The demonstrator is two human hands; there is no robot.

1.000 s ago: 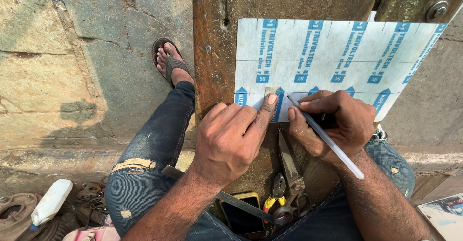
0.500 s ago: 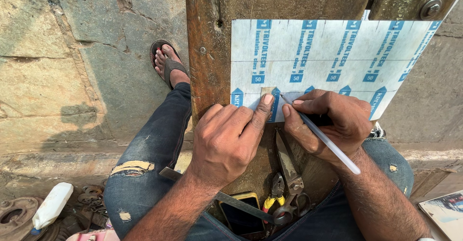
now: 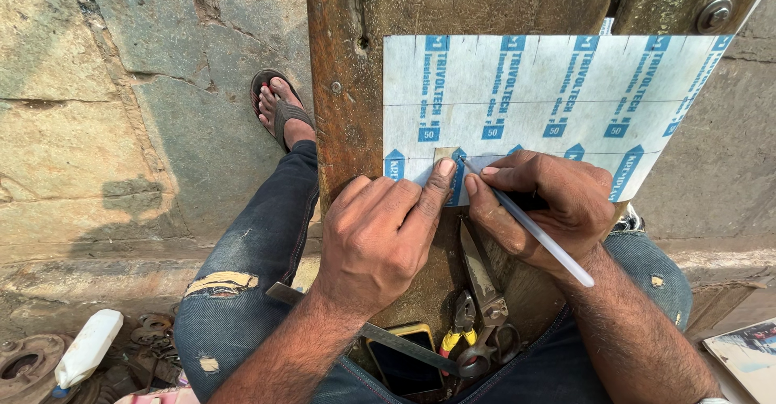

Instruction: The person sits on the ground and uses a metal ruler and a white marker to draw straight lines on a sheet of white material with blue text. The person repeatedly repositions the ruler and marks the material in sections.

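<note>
Both hands have barely shifted since the earlier frames; the pen tip sits at the same small tab on the sheet.

Left of the wooden plank [image 3: 347, 105], a white plastic bottle [image 3: 87, 347] lies on the ground and a sandalled foot [image 3: 280, 111] rests on stone. On the plank, the left hand [image 3: 380, 230] lies with fingers curled, its forefinger pressing a small tan tab [image 3: 445, 154] onto the white sheet with blue print [image 3: 550, 105]. Just right of the tab, the right hand [image 3: 550, 206] grips a white pen [image 3: 529, 224], its tip touching the sheet. Below the plank, a steel ruler [image 3: 380, 335], scissors [image 3: 485, 299] and yellow-handled pliers [image 3: 459, 331] lie across the lap.
</note>
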